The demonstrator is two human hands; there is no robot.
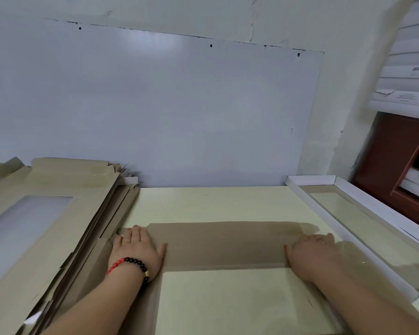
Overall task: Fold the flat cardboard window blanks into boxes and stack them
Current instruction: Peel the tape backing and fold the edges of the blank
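A brown cardboard window blank (225, 245) lies flat on the pale table in front of me, its clear window showing the tabletop below. My left hand (137, 247), wearing a red and black bead bracelet, presses flat on the blank's far left corner. On the far right corner my right hand (312, 252) presses flat, fingers pointing away. Neither hand grips anything. A tall pile of flat window blanks (46, 226) sits at the left. One folded box (363, 226) with white walls and a clear window stands at the right.
A whiteboard (155, 105) leans against the wall behind the pale table (203, 204). At the far right stands a reddish-brown cabinet (392, 160) with stacked white packs above and inside it.
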